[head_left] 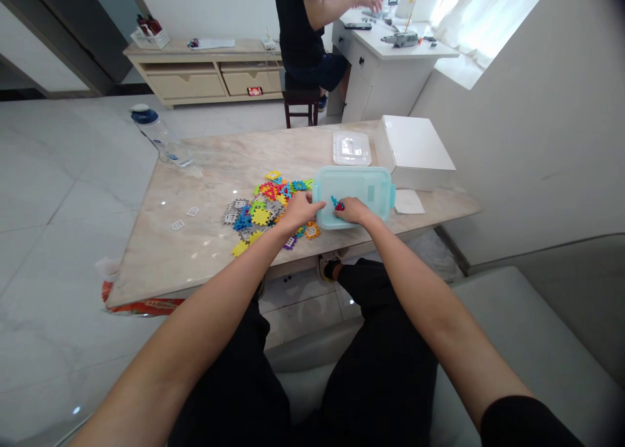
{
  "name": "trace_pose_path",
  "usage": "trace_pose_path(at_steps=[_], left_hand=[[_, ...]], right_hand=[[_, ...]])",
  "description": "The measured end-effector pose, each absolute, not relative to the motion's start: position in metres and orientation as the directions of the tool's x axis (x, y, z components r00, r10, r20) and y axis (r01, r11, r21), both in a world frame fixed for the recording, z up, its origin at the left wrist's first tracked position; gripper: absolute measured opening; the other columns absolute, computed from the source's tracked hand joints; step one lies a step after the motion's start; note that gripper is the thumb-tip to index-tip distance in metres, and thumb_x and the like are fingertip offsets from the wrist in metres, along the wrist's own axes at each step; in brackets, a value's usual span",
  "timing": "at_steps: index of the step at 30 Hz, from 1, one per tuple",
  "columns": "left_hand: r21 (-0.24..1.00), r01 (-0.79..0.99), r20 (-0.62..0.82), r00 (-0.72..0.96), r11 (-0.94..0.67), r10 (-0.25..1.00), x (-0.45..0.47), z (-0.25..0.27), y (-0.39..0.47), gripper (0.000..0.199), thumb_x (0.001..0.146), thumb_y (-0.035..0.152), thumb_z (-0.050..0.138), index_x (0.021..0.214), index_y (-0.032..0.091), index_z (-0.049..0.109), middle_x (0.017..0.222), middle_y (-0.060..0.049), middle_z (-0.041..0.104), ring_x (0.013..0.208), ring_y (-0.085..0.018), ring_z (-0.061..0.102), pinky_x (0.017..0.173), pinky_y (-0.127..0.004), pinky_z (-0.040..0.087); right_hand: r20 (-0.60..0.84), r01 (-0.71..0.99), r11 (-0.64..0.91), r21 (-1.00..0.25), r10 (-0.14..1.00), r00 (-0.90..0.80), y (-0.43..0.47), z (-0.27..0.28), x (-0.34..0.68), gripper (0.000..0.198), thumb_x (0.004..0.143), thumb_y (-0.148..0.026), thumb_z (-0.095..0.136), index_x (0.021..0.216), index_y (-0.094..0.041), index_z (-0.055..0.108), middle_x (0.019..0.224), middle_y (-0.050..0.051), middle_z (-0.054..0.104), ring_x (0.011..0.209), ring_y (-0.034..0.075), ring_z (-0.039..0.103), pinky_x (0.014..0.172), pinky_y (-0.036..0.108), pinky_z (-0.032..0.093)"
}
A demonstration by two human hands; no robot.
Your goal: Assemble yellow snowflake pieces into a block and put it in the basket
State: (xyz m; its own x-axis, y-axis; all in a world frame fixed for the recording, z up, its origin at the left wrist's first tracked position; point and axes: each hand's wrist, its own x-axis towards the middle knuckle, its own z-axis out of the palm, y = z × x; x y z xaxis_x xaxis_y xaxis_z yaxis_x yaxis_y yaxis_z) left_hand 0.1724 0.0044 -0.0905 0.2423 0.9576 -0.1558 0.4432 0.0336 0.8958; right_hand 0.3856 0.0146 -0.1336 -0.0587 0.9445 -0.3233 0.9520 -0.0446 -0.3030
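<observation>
A light-blue plastic box (378,203) stands at the table's front edge. My left hand (300,211) is closed at its left rim, thumb over the edge; its other fingers are partly hidden. My right hand (354,211) reaches into the box with fingers closed on small red and blue plastic pieces (338,205). Left of the box lies a heap of colourful gear-edged plastic building pieces (261,216), in yellow, blue, grey, red and green. Some carry white window shapes. My left forearm passes in front of the heap's right part.
Two white window pieces (185,218) lie apart on the marble-look table (156,252). A water bottle (163,138) stands at the back left. Behind the box are a clear lid (351,148) and a white carton (417,144). Another person (300,30) sits at a white desk (390,50).
</observation>
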Motion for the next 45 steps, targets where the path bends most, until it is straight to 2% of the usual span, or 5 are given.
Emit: trace_pose_path(at_steps=[11,21,30,41,45], left_hand=[[0.945,0.238,-0.282,0.255,0.223,0.925,0.184,-0.088,0.005,0.022,0.077,0.031,0.081,0.083,0.012,0.072,0.085,-0.01,0.077,0.078,-0.023,0.077,0.068,-0.034,0.067],[0.925,0.16,-0.374,0.247,0.343,0.894,0.184,-0.084,0.006,0.018,0.078,0.023,0.081,0.09,0.011,0.073,0.089,-0.01,0.078,0.071,-0.02,0.075,0.064,-0.032,0.066],[0.874,0.168,-0.485,0.232,0.456,0.843,0.182,-0.08,0.016,0.02,0.082,0.021,0.078,0.099,0.011,0.078,0.099,-0.013,0.082,0.077,-0.023,0.078,0.072,-0.036,0.069],[0.777,0.417,-0.601,0.264,0.472,0.754,0.187,-0.069,0.022,0.037,0.093,0.041,0.071,0.116,0.013,0.072,0.1,-0.018,0.081,0.083,-0.029,0.081,0.08,-0.041,0.067],[0.687,0.715,-0.263,0.078,0.13,0.962,0.163,-0.051,0.032,0.039,0.094,0.053,0.068,0.11,0.018,0.073,0.114,-0.019,0.08,0.111,-0.037,0.077,0.094,-0.046,0.061]], right_hand=[[-0.419,0.9,0.134,-0.416,0.85,-0.32,-0.016,-0.096,0.403,0.04,0.109,-0.047,0.056,0.117,-0.016,0.079,0.121,0.015,0.08,0.104,0.028,0.074,0.083,0.027,0.047],[-0.194,0.745,0.253,-0.617,0.869,-0.456,-0.043,-0.09,0.393,0.035,0.115,-0.038,0.045,0.119,-0.019,0.074,0.117,0.009,0.08,0.101,0.023,0.072,0.085,0.027,0.045],[-0.051,0.707,0.379,-0.597,0.862,-0.505,-0.042,-0.089,0.395,0.028,0.108,-0.044,0.065,0.108,-0.018,0.076,0.102,0.009,0.08,0.089,0.022,0.069,0.078,0.026,0.042],[0.161,0.388,0.074,-0.919,0.968,0.195,-0.021,-0.096,0.414,0.047,0.101,-0.064,0.064,0.094,-0.019,0.072,0.087,0.005,0.077,0.058,0.014,0.069,0.054,0.024,0.051],[0.071,0.168,0.014,-0.986,0.937,0.341,-0.011,-0.077,0.407,0.06,0.097,-0.077,0.06,0.104,-0.018,0.07,0.084,0.006,0.077,0.058,0.014,0.071,0.041,0.02,0.043]])
